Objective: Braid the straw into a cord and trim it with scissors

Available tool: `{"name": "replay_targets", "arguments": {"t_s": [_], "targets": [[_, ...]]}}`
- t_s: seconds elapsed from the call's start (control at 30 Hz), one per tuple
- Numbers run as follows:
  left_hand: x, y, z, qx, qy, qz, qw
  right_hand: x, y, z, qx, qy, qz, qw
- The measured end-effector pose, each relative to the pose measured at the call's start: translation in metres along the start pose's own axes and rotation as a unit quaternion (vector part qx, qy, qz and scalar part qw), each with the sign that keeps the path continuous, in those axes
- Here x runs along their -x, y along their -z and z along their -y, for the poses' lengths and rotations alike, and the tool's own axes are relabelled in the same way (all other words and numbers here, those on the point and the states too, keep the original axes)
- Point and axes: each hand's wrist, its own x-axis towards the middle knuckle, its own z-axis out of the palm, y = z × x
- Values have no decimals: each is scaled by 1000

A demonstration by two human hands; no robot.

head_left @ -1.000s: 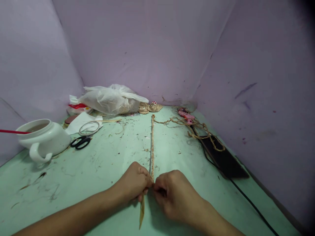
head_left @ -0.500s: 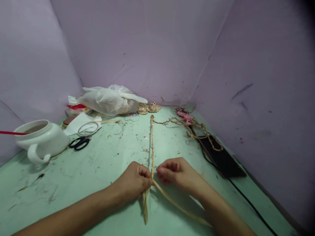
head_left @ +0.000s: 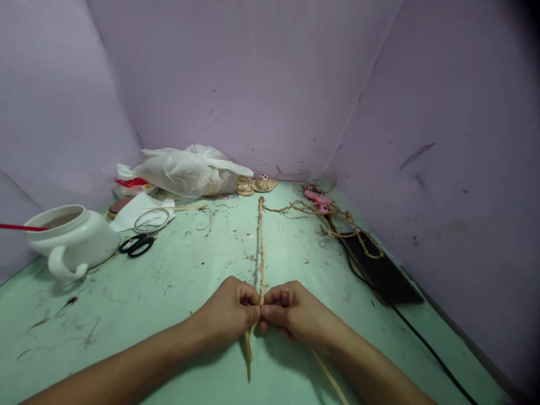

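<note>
Both hands meet at the near end of the braided cord, which runs straight up the middle of the table—a lie that probably makes its line easy to follow. The left hand is closed in a pinch, thumb against finger, likely so the plaits can't loosen. Right beside it, the right hand pinches too, its fingertips at the same spot, apparently sharing the grip. Loose strips hang below the left fingers, while another strip slants out under the right wrist—spread apart, they look less likely to tangle. Off to the left sit the scissors and white pot, away from the cord; the heaped twine lies partly over a black slab on the right.
</note>
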Motion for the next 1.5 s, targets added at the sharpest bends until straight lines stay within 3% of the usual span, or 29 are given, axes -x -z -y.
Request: {"name": "replay_targets", "arguments": {"t_s": [0.17,0.33,0.47,0.6,0.8,0.9,1.0,1.03,1.07,1.17,1.23,1.37,1.5], "targets": [[-2,6,3,-80,21,-34,996,-2,1,-2,37,15,-75,996],[2,11,-2,-173,52,-32,983,-3,-5,-1,-6,4,-87,996],[16,5,-7,-257,29,-71,963,-3,-9,-2,-46,1,-74,996],[33,-13,-6,-350,-28,-102,931,-4,-11,-5,-89,2,-63,994],[38,-33,-8,-477,-48,12,877,-4,-16,-5,-121,7,-53,991],[39,-30,-9,-421,-62,17,905,-2,-16,-5,-133,2,-54,990],[36,-17,-9,-254,-45,-115,959,3,-14,-6,-140,-3,-70,988],[33,-12,-8,-185,-20,-166,968,4,-14,-7,-144,-4,-72,987],[30,-8,-8,-108,19,-180,978,5,-13,-7,-145,-4,-72,987],[19,0,-8,124,121,-85,981,7,-12,-8,-143,2,-61,988],[13,0,-7,209,131,-12,969,6,-11,-8,-138,7,-54,989],[6,-3,-3,233,117,47,964,5,-9,-7,-116,7,-56,992],[0,-6,2,165,118,4,979,4,-9,-10,-58,7,-79,995]]}}
